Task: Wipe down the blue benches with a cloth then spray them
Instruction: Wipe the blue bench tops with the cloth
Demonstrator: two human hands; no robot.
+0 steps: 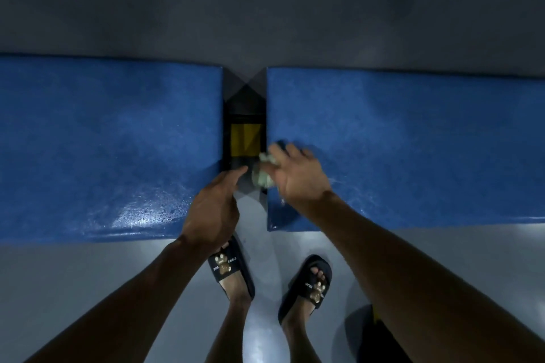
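Note:
Two blue benches run side by side across the view: the left bench [103, 141] and the right bench [413, 141], with a narrow gap between them. My right hand [298, 177] presses a pale crumpled cloth [262, 177] at the right bench's near left corner, beside the gap. Part of the cloth is hidden under the hand. My left hand [212, 212] hovers over the left bench's near right corner, fingers loosely curled, holding nothing. No spray bottle shows.
In the gap stands a dark block with a yellow patch [245, 138]. A grey wall rises behind the benches. Grey glossy floor [88, 289] lies in front, where my feet stand in dark slippers [233, 268]. A dark object [371, 333] sits at the lower right.

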